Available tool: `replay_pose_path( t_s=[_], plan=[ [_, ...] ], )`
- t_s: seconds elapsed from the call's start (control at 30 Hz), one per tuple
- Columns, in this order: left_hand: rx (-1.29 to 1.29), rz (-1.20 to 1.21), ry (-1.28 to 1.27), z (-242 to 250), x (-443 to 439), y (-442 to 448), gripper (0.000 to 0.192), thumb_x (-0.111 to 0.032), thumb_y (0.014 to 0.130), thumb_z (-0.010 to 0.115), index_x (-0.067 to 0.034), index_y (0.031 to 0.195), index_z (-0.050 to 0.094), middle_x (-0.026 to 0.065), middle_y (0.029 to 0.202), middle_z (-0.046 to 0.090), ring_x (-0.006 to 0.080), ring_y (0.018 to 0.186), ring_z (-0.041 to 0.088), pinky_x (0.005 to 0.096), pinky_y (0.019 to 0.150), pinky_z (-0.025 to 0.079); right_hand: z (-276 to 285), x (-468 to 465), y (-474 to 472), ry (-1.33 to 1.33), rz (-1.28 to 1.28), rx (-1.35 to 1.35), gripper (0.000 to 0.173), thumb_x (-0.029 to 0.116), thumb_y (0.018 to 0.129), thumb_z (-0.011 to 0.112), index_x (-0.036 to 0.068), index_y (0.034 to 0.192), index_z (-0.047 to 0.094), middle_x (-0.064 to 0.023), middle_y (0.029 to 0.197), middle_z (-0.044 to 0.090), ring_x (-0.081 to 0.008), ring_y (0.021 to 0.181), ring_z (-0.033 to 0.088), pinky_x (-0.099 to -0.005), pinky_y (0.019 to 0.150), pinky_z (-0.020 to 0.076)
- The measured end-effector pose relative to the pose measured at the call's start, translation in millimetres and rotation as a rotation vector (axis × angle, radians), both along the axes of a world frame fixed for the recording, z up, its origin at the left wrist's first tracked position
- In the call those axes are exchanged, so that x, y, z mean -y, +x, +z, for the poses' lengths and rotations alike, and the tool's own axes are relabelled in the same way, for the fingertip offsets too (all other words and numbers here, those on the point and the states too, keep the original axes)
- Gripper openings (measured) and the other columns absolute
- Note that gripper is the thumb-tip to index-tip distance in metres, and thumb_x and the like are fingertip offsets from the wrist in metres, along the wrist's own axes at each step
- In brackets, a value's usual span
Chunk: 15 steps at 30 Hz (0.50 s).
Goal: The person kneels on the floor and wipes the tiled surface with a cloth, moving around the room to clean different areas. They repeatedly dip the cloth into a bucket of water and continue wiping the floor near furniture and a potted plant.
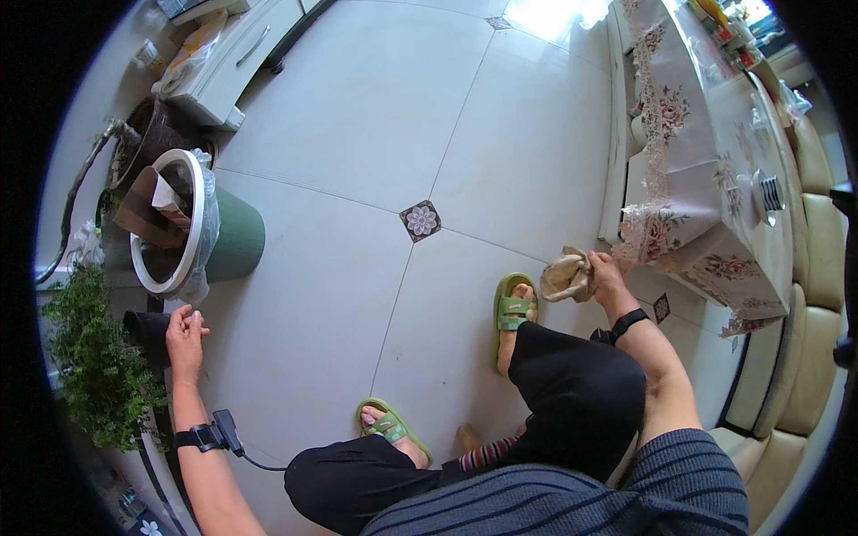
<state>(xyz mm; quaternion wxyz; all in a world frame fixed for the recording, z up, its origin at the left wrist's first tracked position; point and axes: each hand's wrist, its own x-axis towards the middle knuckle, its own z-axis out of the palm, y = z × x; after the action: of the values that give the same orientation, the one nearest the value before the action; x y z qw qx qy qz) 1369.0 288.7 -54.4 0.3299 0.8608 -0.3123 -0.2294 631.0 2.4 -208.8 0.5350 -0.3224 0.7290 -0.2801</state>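
Observation:
My right hand (608,278) grips a crumpled beige cloth (567,275) above the floor, beside the lace edge of a flowered tablecloth (677,154). On the left, my left hand (186,335) has its fingers partly bent, near a black plant pot (144,329) and just below the rim of a green waste bin (234,231). No object shows in that hand; whether it touches the pot cannot be told. The bin has a white rim and a clear plastic liner, and holds a piece of brown cardboard (144,211).
A leafy green plant (100,362) stands at the far left. Above the bin is a white drawer cabinet (231,63). The covered table and a beige leather sofa (823,248) line the right side. Green sandals (515,308) are on my feet on the tiled floor (322,268).

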Motion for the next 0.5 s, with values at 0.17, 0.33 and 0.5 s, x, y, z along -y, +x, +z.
replay_pose_path(
  t_s=[0.17, 0.33, 0.5],
  plan=[
    [0.019, -0.011, -0.013, 3, -1, -3, 0.032, -0.015, 0.096, 0.058, 0.004, 0.121, 0.053, 0.0035, 0.087, 0.059, 0.0082, 0.068, 0.057, 0.0223, 0.063, 0.049, 2, 2, -6, -0.011, -0.112, 0.021, 0.023, 0.025, 0.098, 0.055, 0.004, 0.104, 0.060, -0.0048, 0.091, 0.061, -0.0176, 0.081, 0.057, -0.0342, 0.072, 0.0490],
    [0.065, 0.036, -0.031, 17, -35, 1, 0.029, -0.016, 0.096, 0.058, 0.004, 0.117, 0.053, 0.0047, 0.084, 0.061, 0.0091, 0.063, 0.058, 0.0230, 0.060, 0.049, 26, 36, -3, -0.058, -0.082, 0.060, 0.023, 0.023, 0.098, 0.056, 0.002, 0.103, 0.061, -0.0048, 0.090, 0.063, -0.0173, 0.080, 0.058, -0.0340, 0.071, 0.0494],
    [0.180, 0.146, -0.024, 71, -83, -4, 0.029, -0.016, 0.095, 0.059, 0.004, 0.116, 0.053, 0.0041, 0.079, 0.061, 0.0091, 0.060, 0.057, 0.0239, 0.057, 0.048, 57, 68, 16, -0.163, 0.039, 0.091, 0.021, 0.021, 0.098, 0.055, 0.004, 0.108, 0.063, -0.0054, 0.092, 0.065, -0.0165, 0.082, 0.059, -0.0334, 0.071, 0.0499]
  ],
)
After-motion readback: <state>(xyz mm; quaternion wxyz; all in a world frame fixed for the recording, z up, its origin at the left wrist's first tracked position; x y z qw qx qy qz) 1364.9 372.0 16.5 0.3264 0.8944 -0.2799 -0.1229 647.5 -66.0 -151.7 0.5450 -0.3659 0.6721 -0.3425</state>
